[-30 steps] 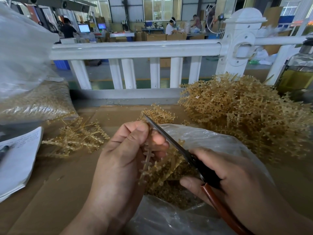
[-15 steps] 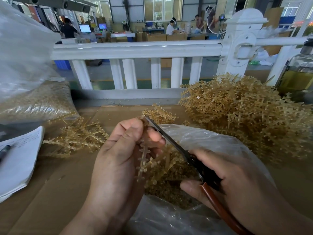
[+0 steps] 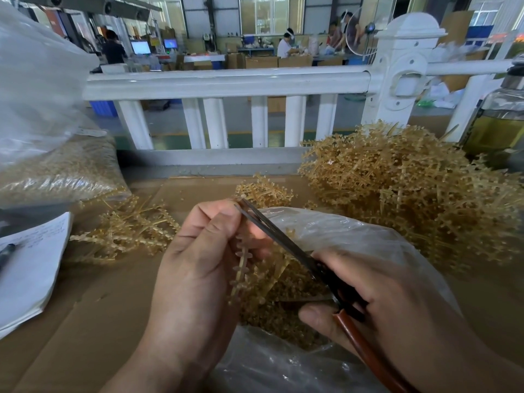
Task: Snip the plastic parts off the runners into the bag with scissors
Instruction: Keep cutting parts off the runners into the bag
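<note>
My left hand (image 3: 198, 262) pinches a tan plastic runner (image 3: 242, 265) that hangs down over an open clear plastic bag (image 3: 354, 239). Small snipped tan parts (image 3: 283, 310) fill the bag's bottom. My right hand (image 3: 377, 302) grips scissors (image 3: 286, 245) with black and brown handles. Their dark blades point up-left, slightly parted, with the tips at the runner's top beside my left fingertips.
A big heap of uncut runners (image 3: 411, 191) lies at the right, a smaller pile (image 3: 127, 231) at the left. A filled bag (image 3: 56, 171), white papers (image 3: 31, 265), a glass jar (image 3: 499, 120) and a white railing (image 3: 226, 83) ring the cardboard-covered table (image 3: 85, 321).
The runner has shifted a little downward through my left fingers, and the scissor tips stay at its top. My right hand has barely moved.
</note>
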